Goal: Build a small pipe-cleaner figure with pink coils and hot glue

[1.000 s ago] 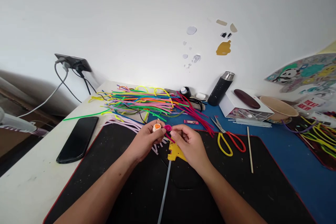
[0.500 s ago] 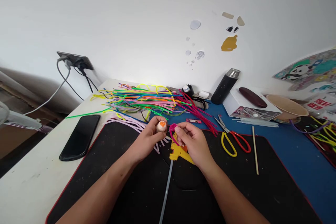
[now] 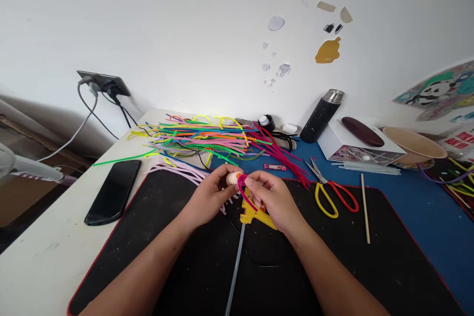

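Note:
My left hand [image 3: 207, 197] is closed round a small pale ball [image 3: 233, 178] with an orange patch. My right hand [image 3: 272, 198] pinches a magenta pipe cleaner [image 3: 242, 188], bent into a loop, right against the ball. Both hands hover over a black mat [image 3: 148, 247]. Under them lies a yellow glue gun [image 3: 251, 213] with a clear glue stick [image 3: 235, 266] pointing toward me. Pale pink pipe cleaner pieces [image 3: 181, 170] lie just left of my left hand.
A heap of coloured pipe cleaners [image 3: 200, 140] lies behind the hands. Scissors [image 3: 331, 192] with yellow and red handles and a wooden stick [image 3: 365, 207] lie right. A black phone [image 3: 114, 191] lies left. A dark flask [image 3: 321, 116], a white box [image 3: 357, 145] and a bowl [image 3: 414, 143] stand at the back right.
The magenta pipe cleaner has gone from a small curl into a larger loop, and my hands have brought it up against the ball. The view has shifted slightly.

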`<state>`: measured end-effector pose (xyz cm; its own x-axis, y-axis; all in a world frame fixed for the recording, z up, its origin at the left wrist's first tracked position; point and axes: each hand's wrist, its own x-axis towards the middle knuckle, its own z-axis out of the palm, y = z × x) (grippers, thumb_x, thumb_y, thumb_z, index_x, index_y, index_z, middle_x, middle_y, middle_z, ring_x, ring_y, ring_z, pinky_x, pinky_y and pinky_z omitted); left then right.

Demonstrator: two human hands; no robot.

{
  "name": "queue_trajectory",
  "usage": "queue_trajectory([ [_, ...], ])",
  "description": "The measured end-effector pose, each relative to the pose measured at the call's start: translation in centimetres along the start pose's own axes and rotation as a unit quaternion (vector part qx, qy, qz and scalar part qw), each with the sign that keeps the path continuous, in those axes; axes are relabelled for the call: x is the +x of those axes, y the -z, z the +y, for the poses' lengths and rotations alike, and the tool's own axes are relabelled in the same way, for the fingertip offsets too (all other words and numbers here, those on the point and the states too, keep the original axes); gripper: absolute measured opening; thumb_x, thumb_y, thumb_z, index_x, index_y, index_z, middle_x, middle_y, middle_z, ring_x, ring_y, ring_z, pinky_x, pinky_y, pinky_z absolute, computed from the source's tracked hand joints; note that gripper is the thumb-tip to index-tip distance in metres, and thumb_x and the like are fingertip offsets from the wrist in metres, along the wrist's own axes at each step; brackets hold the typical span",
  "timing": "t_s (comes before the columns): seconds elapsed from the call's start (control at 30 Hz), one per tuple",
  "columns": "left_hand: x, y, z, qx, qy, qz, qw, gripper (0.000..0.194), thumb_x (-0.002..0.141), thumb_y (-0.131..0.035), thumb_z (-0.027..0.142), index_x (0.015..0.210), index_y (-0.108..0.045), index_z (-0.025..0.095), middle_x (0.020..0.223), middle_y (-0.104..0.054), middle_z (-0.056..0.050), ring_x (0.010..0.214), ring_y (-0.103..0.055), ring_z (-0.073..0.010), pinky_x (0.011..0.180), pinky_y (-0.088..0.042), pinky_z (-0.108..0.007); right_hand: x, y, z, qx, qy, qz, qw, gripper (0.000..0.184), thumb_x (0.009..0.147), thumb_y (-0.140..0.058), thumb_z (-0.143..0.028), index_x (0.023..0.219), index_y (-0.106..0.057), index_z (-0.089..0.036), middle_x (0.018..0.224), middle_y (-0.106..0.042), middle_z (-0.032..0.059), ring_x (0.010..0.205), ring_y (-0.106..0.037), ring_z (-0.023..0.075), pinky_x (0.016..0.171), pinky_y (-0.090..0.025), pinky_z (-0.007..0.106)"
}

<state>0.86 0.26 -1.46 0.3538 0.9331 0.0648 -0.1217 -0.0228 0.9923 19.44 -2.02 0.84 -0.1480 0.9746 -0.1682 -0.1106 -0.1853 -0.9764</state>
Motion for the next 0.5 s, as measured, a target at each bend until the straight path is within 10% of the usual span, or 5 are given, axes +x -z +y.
queue_trajectory([
  [0.5, -0.25, -0.11, -0.48, 0.068, 0.005, 0.013, 0.998, 0.031, 0.091, -0.077, 0.033, 0.12, -0.073, 0.02, 0.115, -0.073, -0.008, 0.109, -0.066, -0.0255, 0.096, -0.051, -0.038, -0.43, 0.51, 0.6, -0.016, 0.006, 0.024, 1.0, 0.045, 0.087, -0.08, -0.063, 0.08, -0.067, -0.02, 0.048, -0.043, -0.0096, 0.045, -0.029, 0.0079, 0.049, -0.019, 0.028],
])
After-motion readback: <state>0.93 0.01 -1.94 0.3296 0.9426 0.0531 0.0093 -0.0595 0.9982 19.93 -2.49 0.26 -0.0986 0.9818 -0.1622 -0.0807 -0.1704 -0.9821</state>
